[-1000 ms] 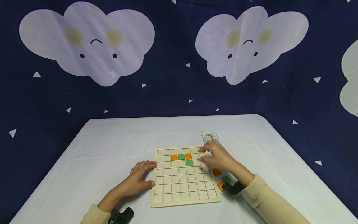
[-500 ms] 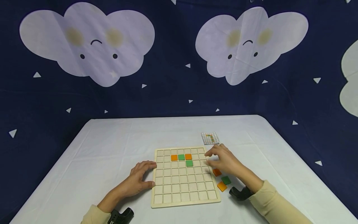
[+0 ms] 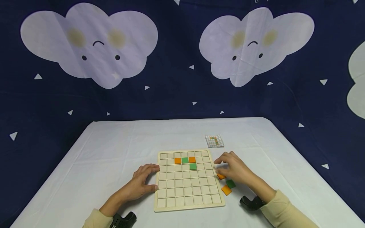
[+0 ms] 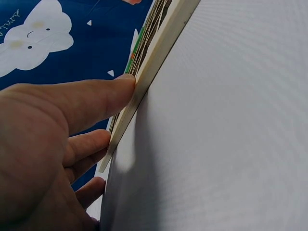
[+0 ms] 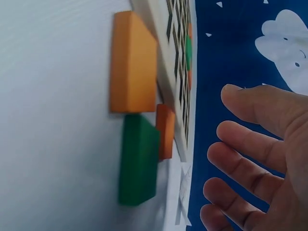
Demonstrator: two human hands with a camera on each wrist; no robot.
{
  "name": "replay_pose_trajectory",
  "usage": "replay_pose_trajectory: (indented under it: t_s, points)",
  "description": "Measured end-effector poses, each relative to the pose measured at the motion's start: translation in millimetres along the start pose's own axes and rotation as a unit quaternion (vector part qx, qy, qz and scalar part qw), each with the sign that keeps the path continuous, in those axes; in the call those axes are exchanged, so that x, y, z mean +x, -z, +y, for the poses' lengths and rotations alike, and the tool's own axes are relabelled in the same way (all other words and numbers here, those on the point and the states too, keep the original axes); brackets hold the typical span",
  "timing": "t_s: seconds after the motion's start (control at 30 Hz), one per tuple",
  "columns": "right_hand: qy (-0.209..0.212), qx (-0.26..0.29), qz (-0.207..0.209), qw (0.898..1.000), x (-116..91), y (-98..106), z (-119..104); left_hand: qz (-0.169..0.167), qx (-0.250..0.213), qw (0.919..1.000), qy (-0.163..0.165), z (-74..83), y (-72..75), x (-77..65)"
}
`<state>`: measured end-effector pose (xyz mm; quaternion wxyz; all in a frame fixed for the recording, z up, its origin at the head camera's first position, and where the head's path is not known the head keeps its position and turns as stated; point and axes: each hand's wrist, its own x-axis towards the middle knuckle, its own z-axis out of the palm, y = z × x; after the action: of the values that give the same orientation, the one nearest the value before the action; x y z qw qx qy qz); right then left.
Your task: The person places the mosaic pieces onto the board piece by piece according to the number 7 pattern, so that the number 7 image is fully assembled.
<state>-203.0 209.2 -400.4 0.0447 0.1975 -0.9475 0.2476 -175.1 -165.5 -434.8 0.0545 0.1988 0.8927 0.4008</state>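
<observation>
A wooden grid board lies on the table with two orange and two green square tiles set in its upper cells; one of them is this green tile. My left hand rests its thumb and fingertips against the board's left edge, fingers fairly straight. Just off the right edge, my right hand hovers with thumb and fingers apart, holding nothing. Below it lie loose tiles: an orange tile partly covered by the hand, a green tile, and a lighter orange tile.
A small printed pattern card lies beyond the board's upper right corner. White cloth covers the table. A dark blue cloth backdrop with clouds hangs behind. Each wrist wears a black device, such as this wrist camera.
My right hand has moved right and toward me, from over the board's upper right cells to beside the loose tiles. The left hand and the placed tiles have stayed put.
</observation>
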Motion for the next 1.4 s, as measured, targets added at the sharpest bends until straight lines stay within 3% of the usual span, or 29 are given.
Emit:
replay_pose_trajectory:
  t_s: [0.27,0.77,1.4]
  points:
    - [0.015,-0.024,-0.010,1.000,-6.8,-2.4,7.0,0.003,0.000,1.0000,0.001,-0.2,-0.5,0.2]
    - [0.007,-0.025,-0.022,0.999,-13.3,-5.4,12.0,-0.001,-0.005,1.0000,0.002,-0.4,-0.6,0.4]
    - [0.031,-0.034,-0.031,0.998,-15.6,-8.7,20.8,0.000,-0.003,1.0000,0.001,-0.2,-0.6,0.6]
